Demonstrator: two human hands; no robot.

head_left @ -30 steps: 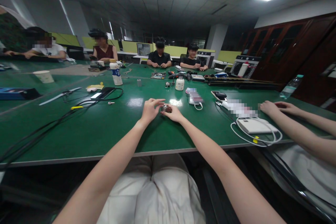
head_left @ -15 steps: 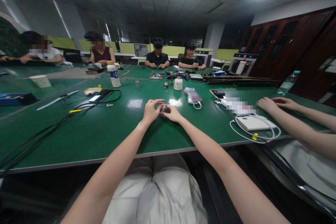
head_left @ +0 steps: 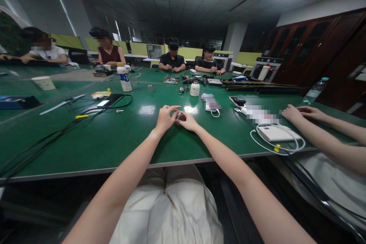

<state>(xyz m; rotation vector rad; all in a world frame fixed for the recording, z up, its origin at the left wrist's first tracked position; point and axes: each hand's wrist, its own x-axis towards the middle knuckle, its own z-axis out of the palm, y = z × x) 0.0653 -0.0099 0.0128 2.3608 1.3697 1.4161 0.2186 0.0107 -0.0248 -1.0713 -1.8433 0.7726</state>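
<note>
At the middle of the green table (head_left: 114, 141) a small dark, round part with a shiny silvery top (head_left: 180, 114) is held between my two hands. My left hand (head_left: 166, 118) curls its thumb and fingers round its left side, with the index finger stretched over toward the top. From the right, the thumb and fingers of my right hand (head_left: 188, 121) close on the same part. Fingers cover most of it, so its exact kind does not show. Beyond my hands stand a small white jar (head_left: 195, 89) and a small metal cylinder (head_left: 150, 88).
Left lie black cables (head_left: 63, 131) and a dark flat device (head_left: 113, 101); a white-and-blue bottle (head_left: 124, 78) stands behind. Right are a phone (head_left: 236, 101), a white box with cable (head_left: 277, 134) and a neighbour's hands (head_left: 291, 113). Several people sit across the table.
The view has shifted slightly. Both hands keep almost the same hold on the small part, with only slight finger movement.
</note>
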